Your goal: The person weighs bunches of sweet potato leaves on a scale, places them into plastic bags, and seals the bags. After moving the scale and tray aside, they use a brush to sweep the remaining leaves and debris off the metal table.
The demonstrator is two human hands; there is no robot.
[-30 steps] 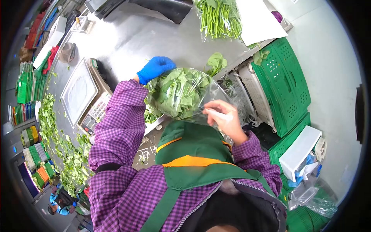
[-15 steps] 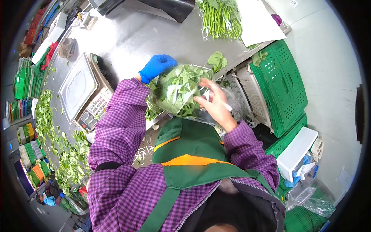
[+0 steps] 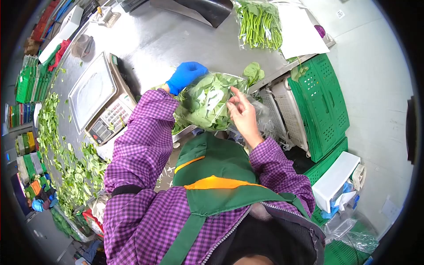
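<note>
A clear plastic bag of leafy greens [image 3: 211, 104] lies at the near edge of the metal table, just above my apron. My left hand [image 3: 187, 77], in a blue glove, is closed with bent fingers at the bag's upper left edge and grips its film. My bare right hand [image 3: 243, 115] is at the bag's right side. Its fingers are bent and apart, with the fingertips at the film; no firm grip shows. Crumpled clear plastic [image 3: 263, 118] lies beyond the right wrist.
A weighing scale [image 3: 104, 99] stands left of the bag, with loose leaves [image 3: 70, 168] strewn farther left. A bagged bunch of green stems [image 3: 260, 26] lies at the upper right beside a white sheet [image 3: 302, 31]. Green crates [image 3: 320, 106] stand on the right.
My right hand has shifted slightly left along the bag, and a white patch beside it no longer shows. My left hand stays at the bag's upper left edge. The whole view has shifted slightly.
</note>
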